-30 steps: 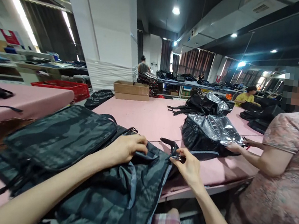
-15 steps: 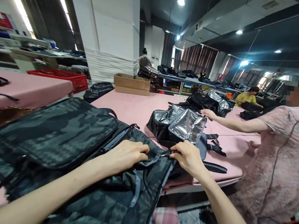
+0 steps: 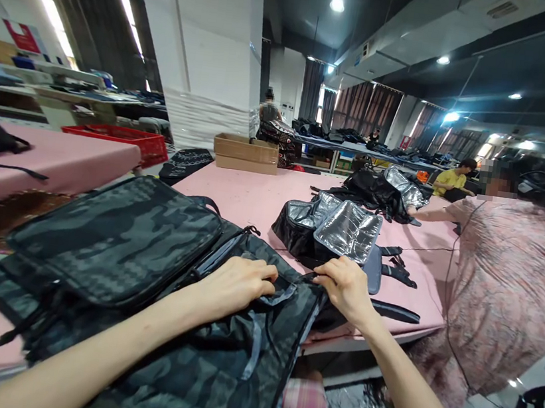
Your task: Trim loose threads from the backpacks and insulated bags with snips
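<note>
A dark camouflage backpack [image 3: 117,237] lies opened out across the pink table, its padded panel on the left and a loose fabric flap [image 3: 210,370] spread toward me. My left hand [image 3: 242,283] rests on the flap with curled fingers gripping the fabric beside a pocket edge with grey binding. To its right, my right hand [image 3: 344,287] pinches the upper edge of the same flap, near a dark strip at its corner. Just beyond my right hand stands an open black bag [image 3: 293,233] with a silver foil lining [image 3: 349,231].
A co-worker [image 3: 504,275] in a patterned dress reaches toward another foil-lined black bag [image 3: 380,188] farther back. A cardboard box [image 3: 245,155] sits at the far edge of the pink table [image 3: 248,194]. Behind the left table is a red crate [image 3: 144,147]. Black straps [image 3: 394,310] lie at right.
The co-worker has moved back and turned away, shifting their hand from the near foil-lined bag to the farther one. My hands hold nearly the same place; the view has shifted slightly.
</note>
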